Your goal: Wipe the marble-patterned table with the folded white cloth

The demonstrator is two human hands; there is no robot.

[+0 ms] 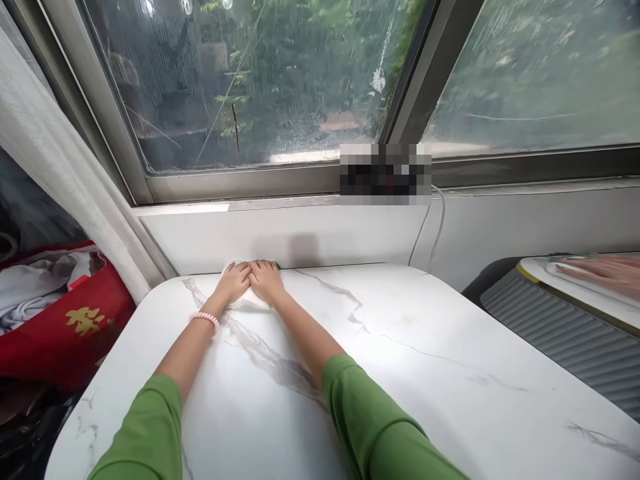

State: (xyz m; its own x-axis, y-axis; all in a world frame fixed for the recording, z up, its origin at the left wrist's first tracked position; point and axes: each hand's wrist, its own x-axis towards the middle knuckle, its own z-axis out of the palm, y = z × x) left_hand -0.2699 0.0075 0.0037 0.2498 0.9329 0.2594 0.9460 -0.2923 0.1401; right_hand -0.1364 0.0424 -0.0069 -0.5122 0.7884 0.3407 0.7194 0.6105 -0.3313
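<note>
Both hands lie side by side at the far edge of a white marble-patterned table (400,373), close to the low white wall (500,227) under the window (260,80). The left hand (234,280) is open, palm down, fingers stretched out flat and pointing towards the wall. The right hand (266,279) is open and flat in the same way, and its inner edge touches the left hand. Neither hand grips anything.

Under both palms lies a white cloth (246,304). It rests on the table, just in front of the wall, left of the table's middle. Only small parts of it show, one on the near side of the hands and one at the left hand's outer edge.

A pink bracelet (205,319) sits on the left wrist. Both arms wear green sleeves (370,427) pushed up to the forearm.

A white curtain (65,167) hangs at the far left. Below it, beside the table, stands a red bag (65,333) with gold print and pale fabric inside. A thin white cable (430,233) runs down the wall from the window sill. To the right of the table is a grey ribbed object (560,333) with a pale rimmed surface on top; what lies on that surface is too blurred to tell.
</note>
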